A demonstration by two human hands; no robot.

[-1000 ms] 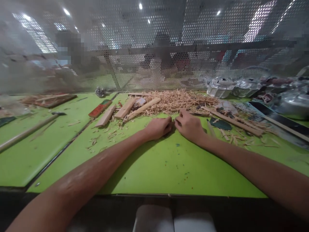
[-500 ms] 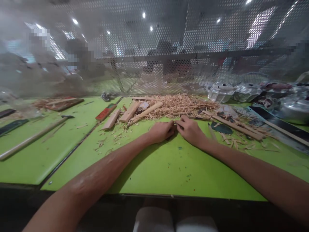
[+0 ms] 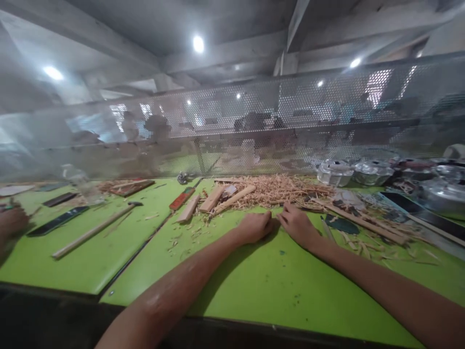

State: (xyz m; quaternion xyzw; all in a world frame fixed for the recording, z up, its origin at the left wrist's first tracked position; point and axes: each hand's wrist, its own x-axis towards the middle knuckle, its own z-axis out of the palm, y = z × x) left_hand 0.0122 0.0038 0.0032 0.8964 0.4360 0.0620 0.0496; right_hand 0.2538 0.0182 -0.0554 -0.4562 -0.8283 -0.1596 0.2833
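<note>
Green table (image 3: pixel 254 286): shavings (image 3: pixel 281 188) lie just beyond the left hand (image 3: pixel 254 228) and right hand (image 3: pixel 298 227), both curled, whether around anything I cannot tell; a forward nudge could scatter them.

A person's left hand (image 3: pixel 255 227) and right hand (image 3: pixel 298 227) rest loosely curled on a green tabletop (image 3: pixel 243 286) before a heap of wood shavings (image 3: pixel 286 188); a hammer (image 3: pixel 95 230) lies to the left, another person's hand (image 3: pixel 12 222) beyond it.

pale wood shavings (image 3: pixel 281 190); heaped on green tabletop (image 3: pixel 250 286)
</note>
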